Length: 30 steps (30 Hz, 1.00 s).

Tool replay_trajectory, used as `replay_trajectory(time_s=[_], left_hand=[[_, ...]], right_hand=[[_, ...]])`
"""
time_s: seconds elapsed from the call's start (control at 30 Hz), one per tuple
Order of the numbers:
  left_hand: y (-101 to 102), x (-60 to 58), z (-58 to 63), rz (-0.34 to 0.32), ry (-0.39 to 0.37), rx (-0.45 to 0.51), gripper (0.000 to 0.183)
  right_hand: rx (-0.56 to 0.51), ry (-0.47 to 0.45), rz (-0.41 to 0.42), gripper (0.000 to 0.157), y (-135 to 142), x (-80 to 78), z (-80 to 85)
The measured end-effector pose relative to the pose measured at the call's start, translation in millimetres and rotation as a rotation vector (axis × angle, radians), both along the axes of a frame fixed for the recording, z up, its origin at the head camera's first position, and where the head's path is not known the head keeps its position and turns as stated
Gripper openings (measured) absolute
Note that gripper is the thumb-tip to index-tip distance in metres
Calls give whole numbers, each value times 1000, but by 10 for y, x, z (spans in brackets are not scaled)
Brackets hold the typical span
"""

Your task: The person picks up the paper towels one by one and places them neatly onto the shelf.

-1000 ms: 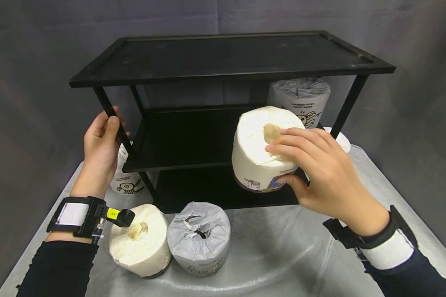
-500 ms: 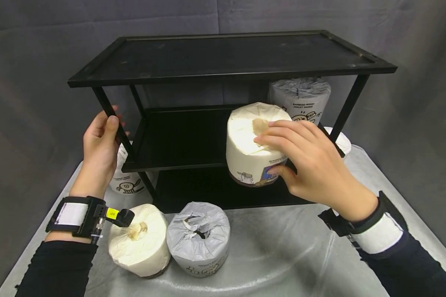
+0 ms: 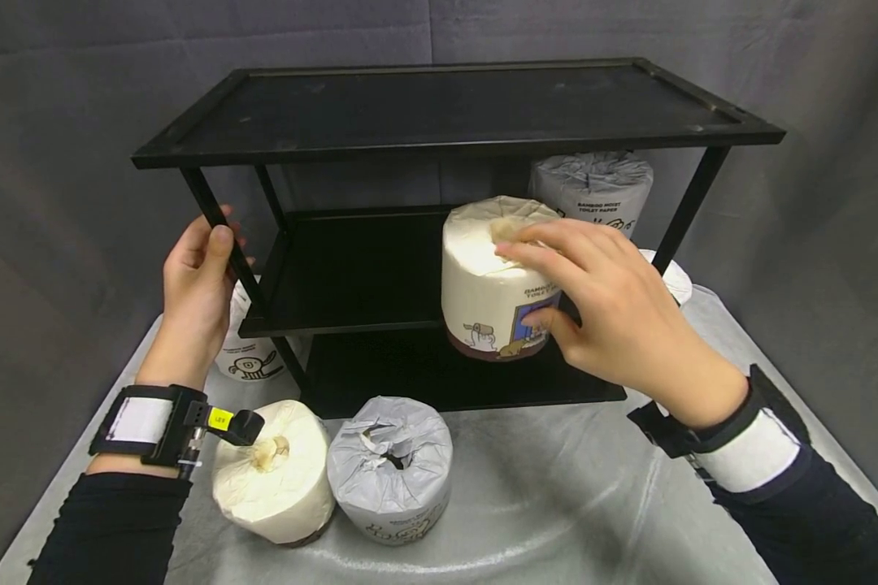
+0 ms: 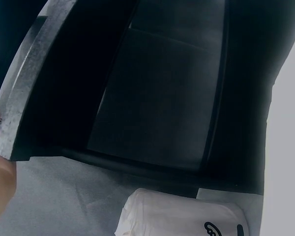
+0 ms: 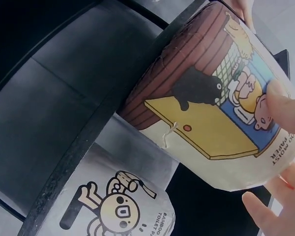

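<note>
My right hand [image 3: 615,301] grips a cream toilet roll [image 3: 493,296] with a printed cartoon band. Its thumb presses on the printed side, and the fingers lie over the top by the core hole. In the head view the roll overlaps the front edge of the rack's middle shelf [image 3: 366,276]; in the right wrist view its brown base [image 5: 172,64] lies close to the shelf edge. My left hand [image 3: 199,284] holds the front left post [image 3: 203,195] of the black rack, thumb in front. Behind the held roll, a grey-wrapped toilet roll [image 3: 593,191] stands on the middle shelf at right.
Before the rack, a cream roll [image 3: 274,479] and a grey-wrapped roll [image 3: 391,471] stand side by side on the grey cloth [image 3: 556,504]. Another roll [image 3: 245,349] stands beside the rack's left side, and a white roll [image 3: 669,280] shows at the right. The top shelf [image 3: 439,106] overhangs the middle one.
My right hand has brought the cream roll left and slightly up in the head view, and the roll now stands more upright. My left hand stays on the post.
</note>
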<state>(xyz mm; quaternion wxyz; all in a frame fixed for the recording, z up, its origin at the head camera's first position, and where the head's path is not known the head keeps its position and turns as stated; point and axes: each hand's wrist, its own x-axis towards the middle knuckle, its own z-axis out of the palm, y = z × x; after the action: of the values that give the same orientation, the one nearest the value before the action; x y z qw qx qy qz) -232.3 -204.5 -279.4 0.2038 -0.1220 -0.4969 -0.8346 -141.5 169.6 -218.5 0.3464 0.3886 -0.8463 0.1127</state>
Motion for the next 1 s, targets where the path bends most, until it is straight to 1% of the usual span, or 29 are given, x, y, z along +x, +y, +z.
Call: replay_trajectory(time_s=[0.17,0.3,0.57,0.83,1.0], left_hand=[[-3,1,6,-2,-8,-9,24],[-5,-2,6,5,-14,-14,24],[-6,-2,11,18,-27,-32,25],[8,0,6,5,-17,-25,26],[15,0,2,8,-17,-22,25]], right_hand=[[-22,-10,0,71,-20,-7,16],[-30,-34,-23,71,-43,-30,35],[-11,-48,-58,60,-91,-91,55],[31,-9,-130,60,-146,-105,84],[48,-20,-189,59,-210,-125,85]])
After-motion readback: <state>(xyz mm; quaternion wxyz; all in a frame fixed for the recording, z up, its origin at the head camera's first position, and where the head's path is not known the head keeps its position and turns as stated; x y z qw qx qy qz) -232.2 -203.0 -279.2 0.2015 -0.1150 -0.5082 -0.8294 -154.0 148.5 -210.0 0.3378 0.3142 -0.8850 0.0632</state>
